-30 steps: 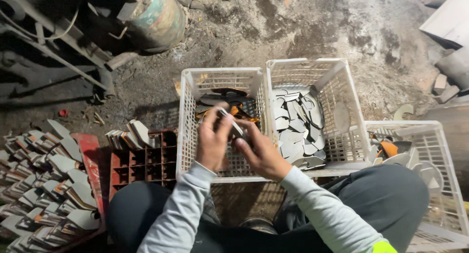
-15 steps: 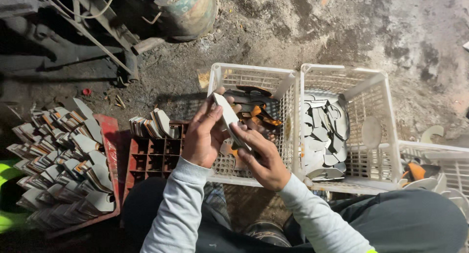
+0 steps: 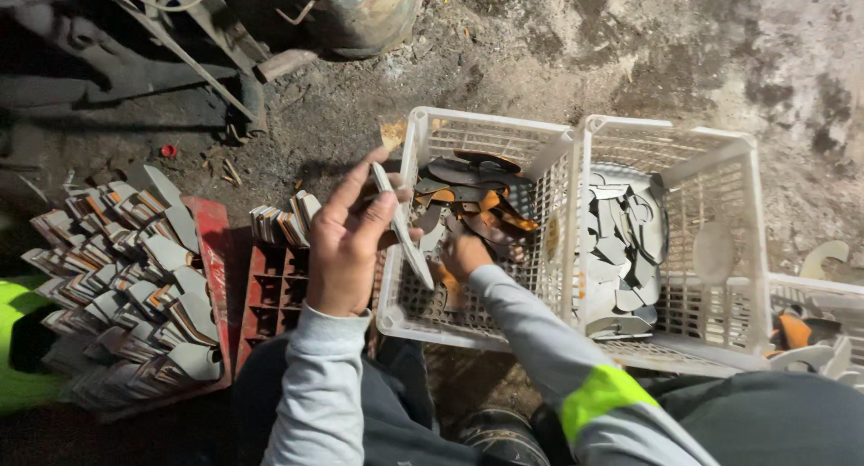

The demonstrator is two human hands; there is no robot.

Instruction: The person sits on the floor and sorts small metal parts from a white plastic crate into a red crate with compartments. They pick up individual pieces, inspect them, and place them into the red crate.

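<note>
My left hand (image 3: 346,236) holds a flat grey metal blade piece (image 3: 403,225) upright over the near left corner of a white plastic crate (image 3: 423,142). That crate holds dark and orange-tinted metal pieces (image 3: 472,191). My right hand (image 3: 461,257) reaches down into the same crate among the pieces; whether its fingers have closed on one is hidden. Both arms wear grey sleeves, the right with a yellow-green band.
A second white crate (image 3: 751,205) with grey metal pieces stands to the right, a third (image 3: 810,295) at the far right. A red crate (image 3: 270,295) and stacks of metal pieces (image 3: 126,277) lie on the left. Dirt floor and dark machinery are beyond.
My right hand has let go of the blade piece and dropped into the left crate. My left hand keeps the piece raised. The view has shifted left.
</note>
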